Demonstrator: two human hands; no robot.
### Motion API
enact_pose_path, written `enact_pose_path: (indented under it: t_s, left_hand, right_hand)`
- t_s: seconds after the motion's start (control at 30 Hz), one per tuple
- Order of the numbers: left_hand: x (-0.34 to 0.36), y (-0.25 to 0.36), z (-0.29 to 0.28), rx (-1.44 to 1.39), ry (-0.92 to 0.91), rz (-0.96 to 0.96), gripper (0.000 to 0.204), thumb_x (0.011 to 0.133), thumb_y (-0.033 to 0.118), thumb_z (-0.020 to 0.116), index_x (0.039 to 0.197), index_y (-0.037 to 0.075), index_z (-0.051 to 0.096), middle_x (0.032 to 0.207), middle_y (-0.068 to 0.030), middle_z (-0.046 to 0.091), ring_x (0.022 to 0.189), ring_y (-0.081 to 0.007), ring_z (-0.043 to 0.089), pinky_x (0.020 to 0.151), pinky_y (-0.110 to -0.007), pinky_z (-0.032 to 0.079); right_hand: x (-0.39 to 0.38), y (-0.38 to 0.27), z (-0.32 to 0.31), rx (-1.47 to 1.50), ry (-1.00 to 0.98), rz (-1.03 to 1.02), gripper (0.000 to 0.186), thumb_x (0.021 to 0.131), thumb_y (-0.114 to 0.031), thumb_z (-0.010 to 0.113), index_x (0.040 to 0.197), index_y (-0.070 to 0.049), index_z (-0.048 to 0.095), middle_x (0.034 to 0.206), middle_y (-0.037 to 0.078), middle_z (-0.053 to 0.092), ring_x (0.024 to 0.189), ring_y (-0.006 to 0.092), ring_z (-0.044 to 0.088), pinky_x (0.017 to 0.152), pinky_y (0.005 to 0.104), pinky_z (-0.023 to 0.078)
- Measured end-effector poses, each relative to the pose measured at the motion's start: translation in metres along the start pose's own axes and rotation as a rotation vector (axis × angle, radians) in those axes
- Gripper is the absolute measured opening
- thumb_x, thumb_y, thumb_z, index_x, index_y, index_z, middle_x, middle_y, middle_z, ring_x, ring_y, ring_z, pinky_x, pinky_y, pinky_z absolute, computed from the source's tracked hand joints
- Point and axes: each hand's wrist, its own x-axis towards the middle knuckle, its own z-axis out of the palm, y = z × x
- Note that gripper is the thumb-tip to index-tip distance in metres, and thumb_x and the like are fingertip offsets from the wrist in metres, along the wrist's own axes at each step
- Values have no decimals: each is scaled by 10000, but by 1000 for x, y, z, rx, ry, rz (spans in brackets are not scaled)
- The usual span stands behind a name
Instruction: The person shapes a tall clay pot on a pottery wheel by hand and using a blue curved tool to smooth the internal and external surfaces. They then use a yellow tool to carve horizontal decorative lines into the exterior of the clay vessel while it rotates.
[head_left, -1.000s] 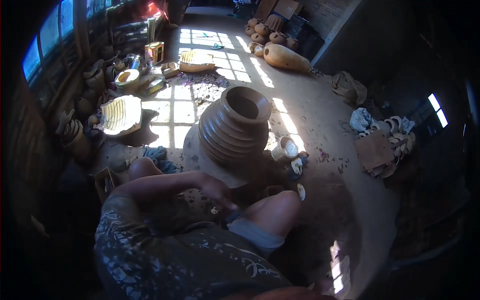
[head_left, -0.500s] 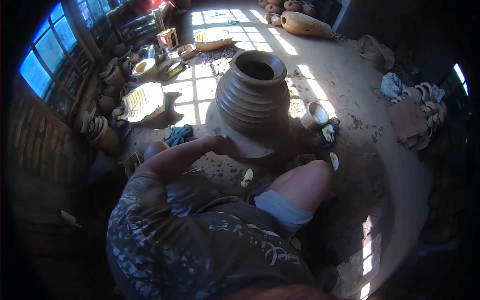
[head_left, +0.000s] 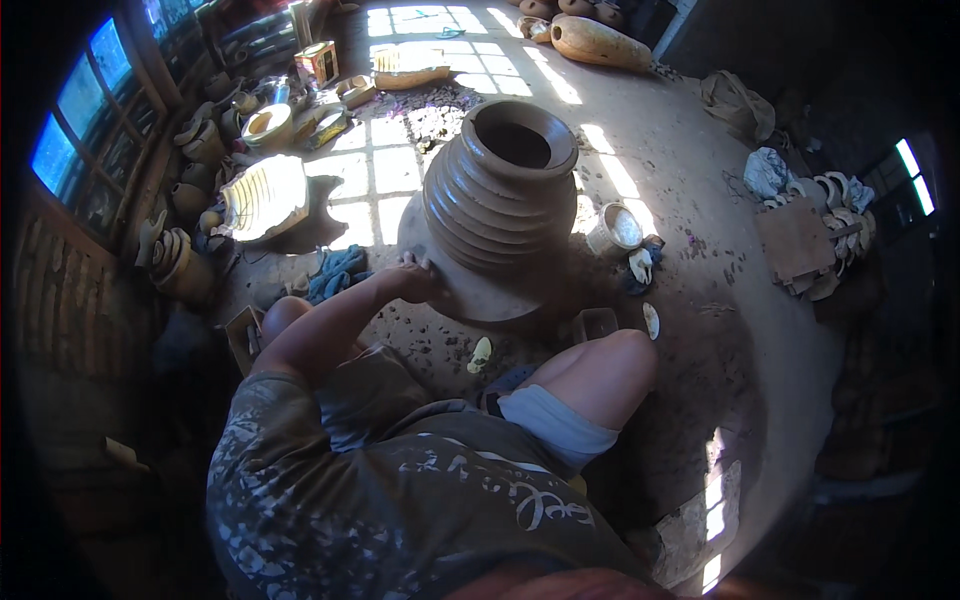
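A large wet brown clay pot (head_left: 497,215) with ringed walls and a wide mouth stands upright on a round wheel board (head_left: 480,295) in front of me. My left forearm reaches across my body, and my left hand (head_left: 416,278) grips the near-left edge of that board, its fingers bent over the top, below and left of the pot. My right hand is not visible. Beside the pot on the right sit a pale bucket (head_left: 612,228) and crumpled cloth (head_left: 640,264). A small yellow object (head_left: 480,353) lies on the floor between my bent legs.
Broken pottery (head_left: 265,195), a cream basin (head_left: 268,125) and pots (head_left: 190,200) line the left under the windows. A long clay vessel (head_left: 600,45) lies at the back. Cardboard (head_left: 792,245), curved pieces and a sack (head_left: 735,105) are at right. Blue cloth (head_left: 335,272) lies beside the wheel.
My left hand moved from near my right knee up to the board's edge and shifted slightly left along it. The view also shifted, showing more floor before my legs.
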Motion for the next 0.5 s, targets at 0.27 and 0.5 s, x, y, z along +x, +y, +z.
enact_pose_path:
  t_s: [0.27, 0.5]
  left_hand:
    - [42, -7, -12, -675, 545, -59, 962, 929, 558, 613, 1532, -92, 240, 1567, -358, 245, 1480, -462, 241, 1211, -475, 262]
    - [25, 92, 88, -1969, 642, -570, 925, 973, 676, 431, 1553, -24, 258, 1599, -256, 297, 1447, -408, 348, 1179, -483, 308]
  right_hand:
    - [52, -43, -103, -92, 115, -278, 219, 953, -223, 651, 1057, -33, 681, 918, 74, 643, 796, 140, 583, 729, 334, 491]
    - [-133, -442, -281, 843, 63, -1280, 255, 937, -157, 686, 1085, 50, 701, 874, 62, 705, 838, 134, 639, 755, 304, 498]
